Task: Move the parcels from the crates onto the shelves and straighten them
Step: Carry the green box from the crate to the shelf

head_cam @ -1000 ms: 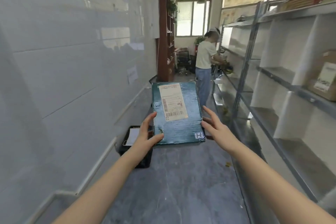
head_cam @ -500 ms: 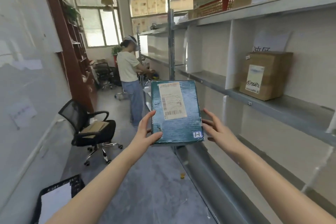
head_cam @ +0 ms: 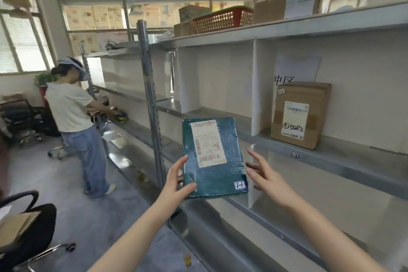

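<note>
The grey metal middle shelf (head_cam: 344, 157) carries one brown cardboard parcel (head_cam: 300, 115). It stands upright with its white label facing out, just right of a white divider (head_cam: 257, 86). On the top shelf (head_cam: 287, 28) sit a red basket (head_cam: 223, 21), small boxes (head_cam: 183, 28) to its left and a labelled cardboard box (head_cam: 284, 6) to its right.

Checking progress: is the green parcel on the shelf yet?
Not yet: the left hand holds the parcel in front of the shelf.
</note>
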Tool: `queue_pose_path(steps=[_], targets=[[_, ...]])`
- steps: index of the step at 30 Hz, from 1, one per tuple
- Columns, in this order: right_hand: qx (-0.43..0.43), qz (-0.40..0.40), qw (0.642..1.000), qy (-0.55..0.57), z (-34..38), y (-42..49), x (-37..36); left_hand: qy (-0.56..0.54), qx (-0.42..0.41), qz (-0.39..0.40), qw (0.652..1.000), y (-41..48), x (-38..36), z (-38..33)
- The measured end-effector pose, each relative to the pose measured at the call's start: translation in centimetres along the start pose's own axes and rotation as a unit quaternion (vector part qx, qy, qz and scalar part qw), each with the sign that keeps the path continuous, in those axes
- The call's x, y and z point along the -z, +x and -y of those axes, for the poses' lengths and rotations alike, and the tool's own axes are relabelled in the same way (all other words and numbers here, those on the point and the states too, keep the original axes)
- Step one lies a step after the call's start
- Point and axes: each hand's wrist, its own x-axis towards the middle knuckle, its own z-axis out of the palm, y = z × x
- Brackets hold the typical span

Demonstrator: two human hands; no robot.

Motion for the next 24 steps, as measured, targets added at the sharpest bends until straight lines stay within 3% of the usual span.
queue_pose_path(steps=[18, 24], targets=[[0.007, 0.014, 0.997, -0.078, 0.8, 32.0, -15.7, -0.002, -0.018, -0.020, 1.000, 23.5, 23.8, 13.3], [0.002, -0.027, 0.998, -0.057, 2.0, 40.6, -22.7, -0.017, -0.046, 0.005, 0.999, 31.4, 33.0, 16.5]])
